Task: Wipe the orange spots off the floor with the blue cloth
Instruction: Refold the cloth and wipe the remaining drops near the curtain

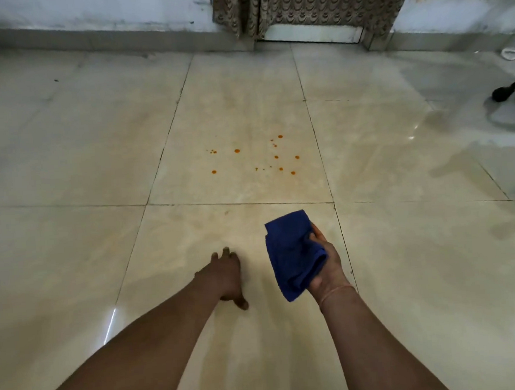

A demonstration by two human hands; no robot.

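Note:
Several small orange spots (pixel 236 151) are scattered over one beige floor tile (pixel 238 111), ahead of both hands. My right hand (pixel 328 266) grips a folded blue cloth (pixel 294 253), held above the nearer tile and short of the spots. My left hand (pixel 227 276) reaches down to the floor beside it, fingers spread, holding nothing. Whether the left palm touches the tile is unclear.
A wall with a skirting board (pixel 87 39) runs across the far side, with a patterned curtain (pixel 313 2) over a doorway. At the right edge a black chair foot (pixel 505 90) and a white cord (pixel 514 52) rest on the glossy floor.

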